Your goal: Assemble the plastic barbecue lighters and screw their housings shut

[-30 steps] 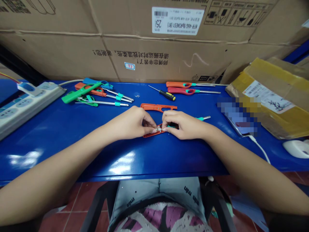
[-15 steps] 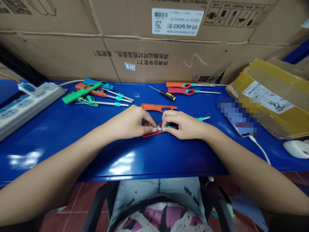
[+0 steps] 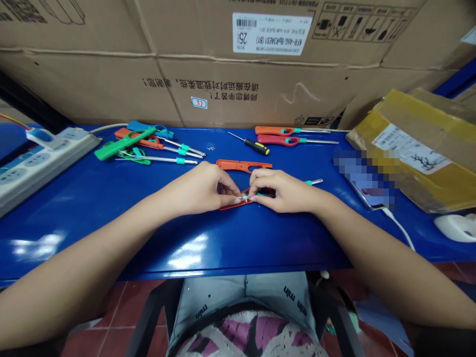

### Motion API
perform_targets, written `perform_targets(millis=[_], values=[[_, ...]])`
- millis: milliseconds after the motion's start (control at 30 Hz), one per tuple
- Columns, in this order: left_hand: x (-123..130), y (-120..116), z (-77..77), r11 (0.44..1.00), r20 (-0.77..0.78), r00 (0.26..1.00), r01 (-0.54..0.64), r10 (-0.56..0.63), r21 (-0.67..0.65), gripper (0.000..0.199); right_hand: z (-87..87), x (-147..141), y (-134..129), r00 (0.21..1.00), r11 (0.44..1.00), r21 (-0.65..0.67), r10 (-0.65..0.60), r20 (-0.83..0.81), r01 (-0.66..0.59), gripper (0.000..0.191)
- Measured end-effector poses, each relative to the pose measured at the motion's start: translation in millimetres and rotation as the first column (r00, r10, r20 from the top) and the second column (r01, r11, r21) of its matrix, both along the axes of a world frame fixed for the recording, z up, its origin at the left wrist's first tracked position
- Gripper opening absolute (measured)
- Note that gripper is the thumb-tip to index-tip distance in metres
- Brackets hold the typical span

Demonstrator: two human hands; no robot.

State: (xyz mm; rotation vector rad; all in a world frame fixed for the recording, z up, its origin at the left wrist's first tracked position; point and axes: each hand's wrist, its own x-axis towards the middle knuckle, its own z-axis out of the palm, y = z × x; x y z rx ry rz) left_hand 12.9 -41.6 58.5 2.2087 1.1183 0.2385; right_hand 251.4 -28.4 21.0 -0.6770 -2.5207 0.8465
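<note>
My left hand pinches a small whitish part between thumb and fingertips, above an opened orange lighter shell. From the other side my right hand closes its fingertips at the same part's right end; whether it grips the part or the shell there is hidden. A metal lighter tube with a turquoise collar sticks out beyond my right hand. Just behind both hands lies a separate orange shell half with its inside showing.
Several lighters and lighter parts lie at back left, near a power strip. Small screws, a screwdriver, an orange lighter and a red lighter lie behind. At right are a phone and a taped box.
Both hands keep nearly the same pose at the whitish part. The whole view has shifted very slightly; nothing else has visibly moved.
</note>
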Motion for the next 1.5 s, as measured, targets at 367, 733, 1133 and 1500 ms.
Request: perform_targets(millis=[367, 733, 1133, 1500], values=[[-1.1, 0.1, 0.2, 1.0, -0.003, 1.0, 0.003, -0.003, 0.015, 0.018, 1.6, -0.6, 0.2, 1.0, 1.0, 0.019, 0.023, -0.016, -0.023, 0.01], [0.6, -0.8, -4.4, 0.999, 0.0, 1.0, 0.026, -0.026, 0.028, 0.017, -1.6, 0.1, 1.7, 0.999, 0.997, 0.057, 0.052, 0.016, -0.053, 0.011], [-0.5, -3.9, 3.8, 0.958, 0.014, 0.995, 0.091, -0.099, 0.272, 0.014, 6.0, 3.2, -0.6, 0.999, 0.999, 0.036, -0.036, 0.016, 0.036, 0.012], [1.4, -7.8, 2.6, 0.892, -0.069, 0.989, 0.147, -0.13, 0.426, 0.013, 3.2, 3.0, 2.9, 1.0, 1.0, -0.01, 0.005, -0.026, -0.006, 0.012]])
